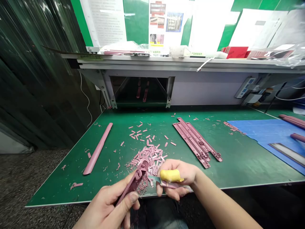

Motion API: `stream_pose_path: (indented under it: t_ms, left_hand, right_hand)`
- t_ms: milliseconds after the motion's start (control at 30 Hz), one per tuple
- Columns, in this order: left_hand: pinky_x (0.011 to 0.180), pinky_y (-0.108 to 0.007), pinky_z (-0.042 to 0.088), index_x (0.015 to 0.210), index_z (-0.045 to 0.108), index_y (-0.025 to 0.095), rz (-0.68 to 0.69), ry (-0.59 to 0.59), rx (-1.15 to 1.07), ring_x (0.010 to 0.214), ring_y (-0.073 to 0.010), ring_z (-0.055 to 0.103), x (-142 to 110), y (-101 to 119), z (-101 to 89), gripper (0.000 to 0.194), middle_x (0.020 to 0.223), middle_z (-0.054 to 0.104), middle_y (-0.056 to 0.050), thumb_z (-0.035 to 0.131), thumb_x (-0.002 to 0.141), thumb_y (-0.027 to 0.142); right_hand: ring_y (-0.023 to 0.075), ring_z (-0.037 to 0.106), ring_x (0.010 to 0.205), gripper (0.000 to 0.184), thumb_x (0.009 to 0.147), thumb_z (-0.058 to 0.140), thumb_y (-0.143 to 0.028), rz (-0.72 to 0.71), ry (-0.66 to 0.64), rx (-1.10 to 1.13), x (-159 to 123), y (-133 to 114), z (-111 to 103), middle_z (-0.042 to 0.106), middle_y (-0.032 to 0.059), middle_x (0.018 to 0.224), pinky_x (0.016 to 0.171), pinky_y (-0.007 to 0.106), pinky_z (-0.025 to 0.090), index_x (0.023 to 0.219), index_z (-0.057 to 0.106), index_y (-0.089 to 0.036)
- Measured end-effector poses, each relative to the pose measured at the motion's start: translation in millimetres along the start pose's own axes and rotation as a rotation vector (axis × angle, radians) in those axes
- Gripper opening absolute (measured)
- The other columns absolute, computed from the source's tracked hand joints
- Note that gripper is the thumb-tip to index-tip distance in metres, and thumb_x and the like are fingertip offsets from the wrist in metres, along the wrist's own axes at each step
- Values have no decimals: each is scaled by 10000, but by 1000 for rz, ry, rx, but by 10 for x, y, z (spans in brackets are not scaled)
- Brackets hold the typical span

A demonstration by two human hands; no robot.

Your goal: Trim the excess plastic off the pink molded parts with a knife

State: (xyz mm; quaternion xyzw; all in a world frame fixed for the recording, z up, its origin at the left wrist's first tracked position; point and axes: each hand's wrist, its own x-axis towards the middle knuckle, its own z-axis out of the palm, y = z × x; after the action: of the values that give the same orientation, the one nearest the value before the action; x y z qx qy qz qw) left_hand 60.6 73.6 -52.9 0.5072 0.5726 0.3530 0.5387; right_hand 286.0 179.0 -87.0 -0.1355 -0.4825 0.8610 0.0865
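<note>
My left hand is closed around a long pink plastic part, tilted up with its hollow side and round bosses showing. My right hand grips a knife with a pinkish handle; the blade's tip is close to the part's end, and whether it touches I cannot tell. A yellow cover wraps one finger of that hand. Behind both hands lies a heap of small pink plastic scraps. Several similar pink strips lie side by side to the right, hollow side up.
One smooth pink part lies at the left of the green table. A blue sheet with more parts covers the right side. Above the back runs a shelf; beneath it, an opening holds two pink parts. A power strip hangs at right.
</note>
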Motion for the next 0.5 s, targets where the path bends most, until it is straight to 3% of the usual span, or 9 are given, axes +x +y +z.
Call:
stream_pose_path:
  t_ms: [100, 167, 233, 300, 400, 500]
  left_hand:
    - [332, -147, 346, 1329, 551, 221, -8, 7, 51, 414, -79, 496, 37, -20, -125, 627, 779, 704, -65, 545, 823, 591]
    - [397, -169, 437, 1325, 568, 252, 39, -25, 175, 483, -107, 568, 84, -33, -270, 572, 878, 727, -81, 491, 861, 577]
    - [642, -206, 548, 1297, 596, 310, 173, -41, 408, 751, -169, 679, 143, -27, -428, 472, 1034, 725, -69, 520, 875, 508]
    - [871, -233, 512, 1296, 587, 359, 378, -49, 681, 1026, -209, 653, 202, 0, -562, 431, 1171, 693, -29, 575, 869, 412]
    - [884, -260, 512, 1353, 518, 382, 698, -46, 1026, 1045, -221, 655, 269, 59, -703, 494, 1200, 687, -4, 581, 870, 297]
    - [992, -355, 447, 1441, 370, 379, 965, 11, 1256, 1097, -253, 635, 288, 132, -805, 632, 1261, 655, 2, 523, 865, 168]
  right_hand:
    - [35, 249, 225, 460, 748, 688, -586, -150, 46, 68, 20, 123, 29, 437, -103, 380, 245, 154, 249, 809, 602, -138]
    - [41, 339, 303, 437, 797, 637, -598, -226, 193, -11, 13, 140, 128, 476, -98, 482, 316, 147, 302, 910, 568, -182]
    - [61, 481, 485, 360, 892, 549, -546, -298, 391, -336, 15, 100, 268, 563, -39, 673, 450, 165, 381, 986, 570, -199]
    - [96, 520, 643, 368, 922, 500, -543, -374, 558, -846, 51, 34, 399, 588, 3, 776, 566, 206, 396, 940, 597, -189]
    - [116, 467, 619, 397, 842, 606, -573, -480, 712, -1511, 165, -52, 495, 580, -1, 726, 524, 235, 290, 814, 581, -178]
    - [107, 390, 538, 305, 840, 670, -423, -494, 761, -1879, 271, -115, 485, 545, -23, 645, 475, 268, 163, 724, 523, -183]
